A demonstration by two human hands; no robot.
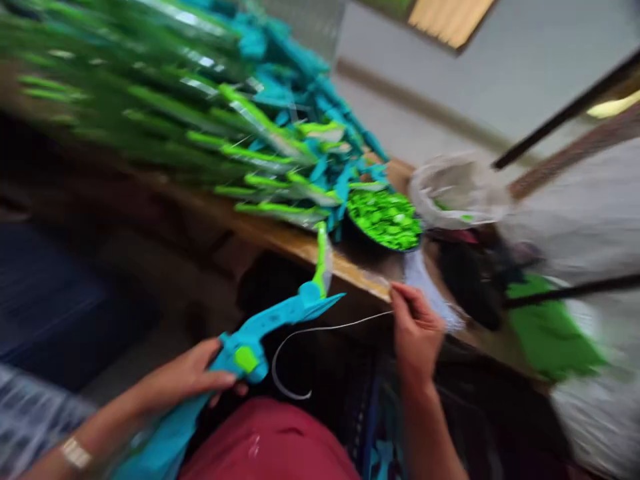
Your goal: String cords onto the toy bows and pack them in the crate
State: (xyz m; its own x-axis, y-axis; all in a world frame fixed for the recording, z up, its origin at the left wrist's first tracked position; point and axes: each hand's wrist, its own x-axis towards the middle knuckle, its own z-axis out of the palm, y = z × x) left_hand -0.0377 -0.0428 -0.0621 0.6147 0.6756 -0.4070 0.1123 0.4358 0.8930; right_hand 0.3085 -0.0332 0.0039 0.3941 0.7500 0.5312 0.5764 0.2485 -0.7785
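The turquoise-and-green plastic toy (273,319) is held nearer the wearer than the basin (363,237), to its left; the left hand (187,373) has its grip wrapped round the thick section beside the green button (246,359). Just on the wearer's side of the basin, the right hand (417,323) has its grip pinching a thin white strip (316,329), probably light and springy. The toy seems light, stiff and smooth, perhaps slippery; the thick section looks the safest hold, the slim curved tip (321,267) the likeliest to snap
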